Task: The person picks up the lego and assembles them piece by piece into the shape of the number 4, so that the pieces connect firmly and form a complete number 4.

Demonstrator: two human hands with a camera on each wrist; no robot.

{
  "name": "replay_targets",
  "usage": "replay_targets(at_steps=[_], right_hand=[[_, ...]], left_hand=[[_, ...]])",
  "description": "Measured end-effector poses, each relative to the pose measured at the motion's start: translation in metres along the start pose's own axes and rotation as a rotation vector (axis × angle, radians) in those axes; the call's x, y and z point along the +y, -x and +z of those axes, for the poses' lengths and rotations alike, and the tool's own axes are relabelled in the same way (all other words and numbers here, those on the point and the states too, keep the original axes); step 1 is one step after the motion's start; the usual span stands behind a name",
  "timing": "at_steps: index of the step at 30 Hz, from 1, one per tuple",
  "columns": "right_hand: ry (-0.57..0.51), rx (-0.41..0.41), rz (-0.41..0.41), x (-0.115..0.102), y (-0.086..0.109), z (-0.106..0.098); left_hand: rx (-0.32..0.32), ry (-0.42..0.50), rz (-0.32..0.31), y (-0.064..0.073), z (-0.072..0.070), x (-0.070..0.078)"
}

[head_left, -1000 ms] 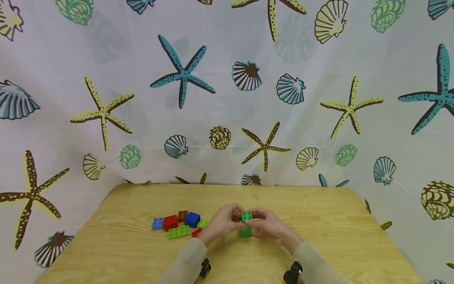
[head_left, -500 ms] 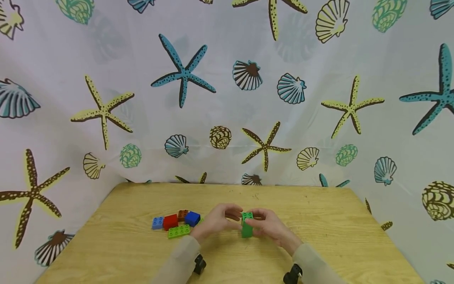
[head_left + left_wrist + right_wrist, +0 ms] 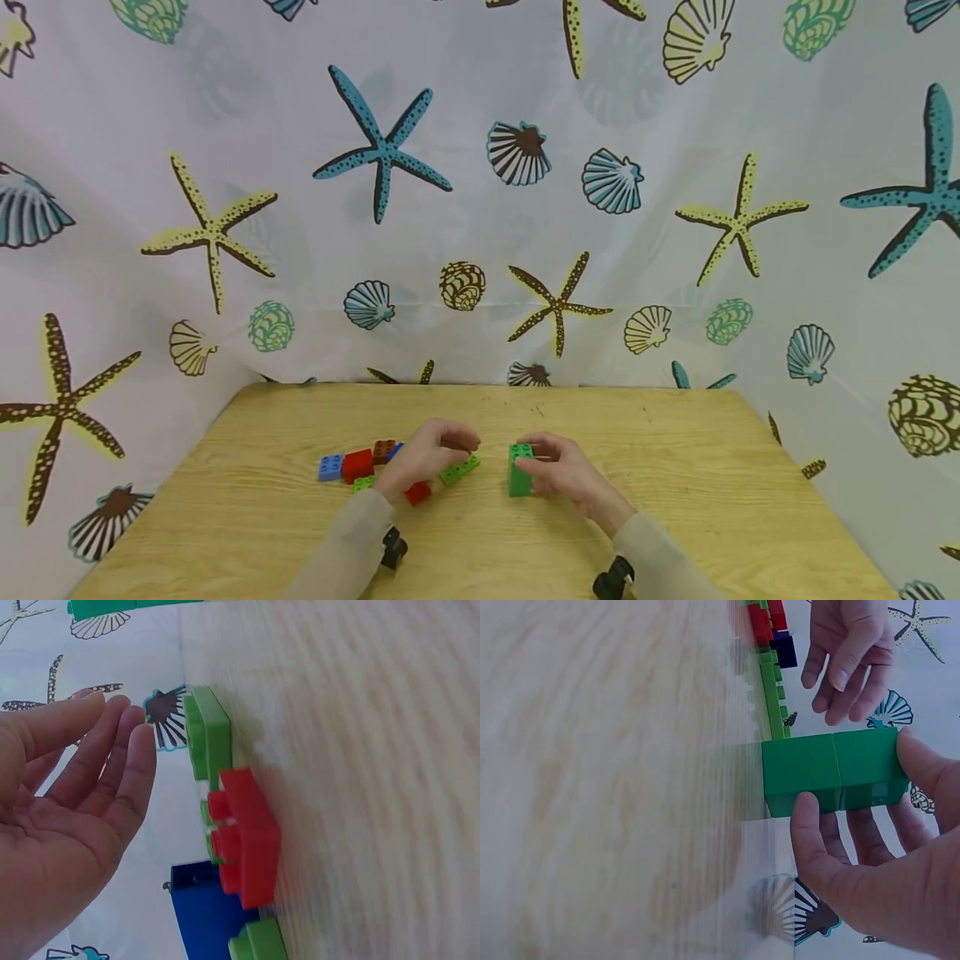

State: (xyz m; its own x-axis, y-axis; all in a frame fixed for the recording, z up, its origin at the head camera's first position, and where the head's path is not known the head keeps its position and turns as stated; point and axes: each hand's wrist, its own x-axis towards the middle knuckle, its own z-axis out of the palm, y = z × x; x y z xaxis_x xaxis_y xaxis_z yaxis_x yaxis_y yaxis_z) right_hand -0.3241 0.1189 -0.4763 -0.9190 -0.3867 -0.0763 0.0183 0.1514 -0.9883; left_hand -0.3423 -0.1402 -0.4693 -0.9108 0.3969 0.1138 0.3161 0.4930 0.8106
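Two green toy building blocks, one on top of the other, make an upright stack [image 3: 519, 477] on the table, and the seam between them shows in the right wrist view. My right hand [image 3: 572, 479] holds this stack from its right side, thumb and fingertips on it. Off to the left, my left hand [image 3: 426, 457] is raised above the loose bricks with its fingers gently bent and nothing in them. Close to it lie a light green brick [image 3: 461, 471] and a red brick [image 3: 417, 492]. In the head view it partly hides a blue block [image 3: 202, 907].
Further left on the wooden table [image 3: 637, 442] sit a light blue brick [image 3: 331, 467], a larger red block [image 3: 357, 466], a brown brick [image 3: 383, 451] and a partly hidden light green brick [image 3: 363, 483]. A shell-and-starfish curtain [image 3: 450, 217] surrounds the table's back and sides.
My left hand has let go of the green stack and moved left over the loose bricks. A light green brick behind it has come into view. My right hand stays on the stack.
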Motion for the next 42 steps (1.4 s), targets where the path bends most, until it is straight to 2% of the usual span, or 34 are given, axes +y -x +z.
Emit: replay_targets(at_steps=[9,19,30,39,42], right_hand=[[0.007,0.004,-0.007,0.000,0.000,0.000],[-0.019,-0.002,0.025,0.002,0.000,0.002],[-0.063,-0.035,0.007,-0.001,0.002,0.001],[-0.117,-0.060,0.002,-0.001,0.002,-0.001],[-0.123,-0.065,0.004,0.000,0.002,-0.001]], left_hand=[[-0.031,-0.108,0.010,0.003,-0.009,-0.005],[-0.094,-0.214,-0.102,-0.004,-0.003,-0.013],[-0.159,-0.311,-0.081,-0.007,0.004,-0.009],[-0.180,-0.316,-0.135,-0.010,0.007,-0.005],[-0.180,-0.314,-0.123,-0.010,0.007,-0.004]])
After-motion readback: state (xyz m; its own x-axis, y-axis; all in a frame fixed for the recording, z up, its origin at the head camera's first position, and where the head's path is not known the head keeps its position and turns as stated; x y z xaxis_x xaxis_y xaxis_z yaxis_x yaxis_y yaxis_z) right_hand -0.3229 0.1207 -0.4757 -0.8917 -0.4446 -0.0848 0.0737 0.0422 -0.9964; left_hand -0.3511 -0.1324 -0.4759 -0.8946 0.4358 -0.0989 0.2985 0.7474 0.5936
